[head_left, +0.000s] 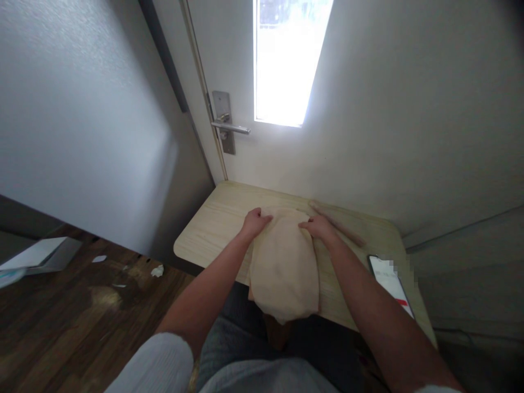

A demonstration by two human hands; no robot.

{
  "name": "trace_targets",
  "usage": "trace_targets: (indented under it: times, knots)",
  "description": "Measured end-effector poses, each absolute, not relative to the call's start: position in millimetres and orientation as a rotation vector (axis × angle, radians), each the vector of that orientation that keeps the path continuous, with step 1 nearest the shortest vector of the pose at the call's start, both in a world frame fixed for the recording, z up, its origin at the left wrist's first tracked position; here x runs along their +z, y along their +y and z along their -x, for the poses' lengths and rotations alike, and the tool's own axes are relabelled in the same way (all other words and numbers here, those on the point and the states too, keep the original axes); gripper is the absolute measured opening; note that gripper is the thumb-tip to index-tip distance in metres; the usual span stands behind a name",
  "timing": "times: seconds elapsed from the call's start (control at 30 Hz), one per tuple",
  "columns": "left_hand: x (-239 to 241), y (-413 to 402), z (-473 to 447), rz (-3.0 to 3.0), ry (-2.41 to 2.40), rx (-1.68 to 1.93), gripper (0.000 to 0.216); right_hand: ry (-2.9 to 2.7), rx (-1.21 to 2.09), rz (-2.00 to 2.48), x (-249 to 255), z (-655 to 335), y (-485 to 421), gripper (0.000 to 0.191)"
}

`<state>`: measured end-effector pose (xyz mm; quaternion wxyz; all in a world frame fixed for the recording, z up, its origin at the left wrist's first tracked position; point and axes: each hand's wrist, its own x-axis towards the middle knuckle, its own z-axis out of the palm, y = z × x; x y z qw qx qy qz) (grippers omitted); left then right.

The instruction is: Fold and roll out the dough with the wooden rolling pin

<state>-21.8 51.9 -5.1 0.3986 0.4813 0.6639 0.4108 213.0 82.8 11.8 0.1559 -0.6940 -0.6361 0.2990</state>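
Cloth: we have a pale beige, soft fabric piece (284,267) spread lengthwise on the desk, its far end between our two hands and its rounded near end hanging over the front edge.
Left hand: our left hand (256,222) is narrow, thumb and fingers pinching the cloth at its far left corner.
Right hand: our right hand (320,227) is likewise narrow, gripping the cloth at its far right corner, level with the left.
Desk: we stand at a light wood-grain desk (204,229) with rounded corners, set close against the door.
Strip: a long, thin, beige-brown strip (338,224) lies slantwise near the back edge, just beyond our right forearm; we cannot tell its material.
Phone: to the right of that forearm we see a black-edged phone (388,281) lying face up, its white screen bearing a red patch and partly blurred.
Door: facing us is an off-white door (368,109) with a silver metal lever handle (233,129) and a bright, narrow glass window (286,65).
Floor: down on our left, a dark brown wood-patterned floor (135,327) carries a white box-like object (41,254) and a crumpled white scrap (157,271).
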Motion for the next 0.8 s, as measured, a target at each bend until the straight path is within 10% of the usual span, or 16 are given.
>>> trace_targets:
  times: [0.8]
  knots:
    - [5,57,23,-0.936,1.522,0.928,0.021,-1.480,1.289,1.883,17,-195,93,0.022]
